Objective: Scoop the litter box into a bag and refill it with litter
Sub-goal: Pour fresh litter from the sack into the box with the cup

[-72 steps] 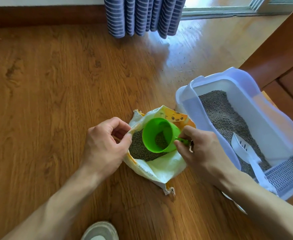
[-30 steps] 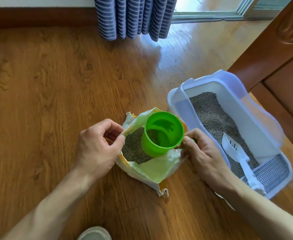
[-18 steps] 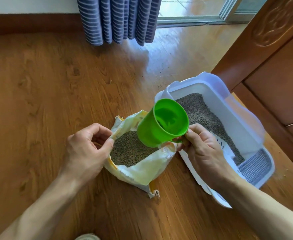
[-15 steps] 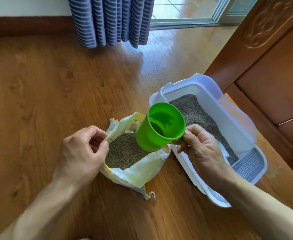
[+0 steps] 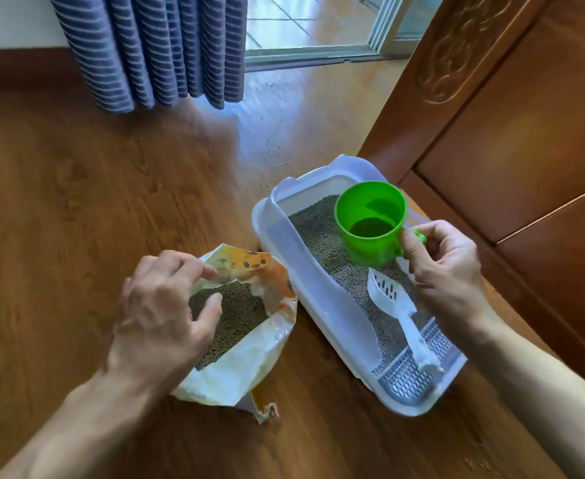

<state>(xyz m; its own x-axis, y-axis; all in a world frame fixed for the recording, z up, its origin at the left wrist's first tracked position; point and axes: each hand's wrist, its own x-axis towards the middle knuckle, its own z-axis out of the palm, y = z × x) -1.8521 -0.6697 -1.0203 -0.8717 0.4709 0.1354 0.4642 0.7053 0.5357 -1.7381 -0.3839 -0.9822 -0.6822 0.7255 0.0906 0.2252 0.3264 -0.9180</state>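
Refilling looks underway: the right hand [image 5: 446,267] pinches a green plastic cup [image 5: 370,223] of litter, unpoured, over the white plastic litter box [image 5: 322,305], while the left hand's [image 5: 159,316] fingers hover loosely spread over the open yellow litter bag [image 5: 249,350].

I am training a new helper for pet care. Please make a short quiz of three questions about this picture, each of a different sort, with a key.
1. True or false: the green cup is empty.
2. Multiple choice: the white slotted scoop lies A) on the floor, B) inside the litter box, C) in the litter bag.
3. Fill in: the right hand holds the cup by its ____.

Key
1. False: some litter lies in its bottom.
2. B.
3. Handle. The left hand rests at the open bag's mouth.
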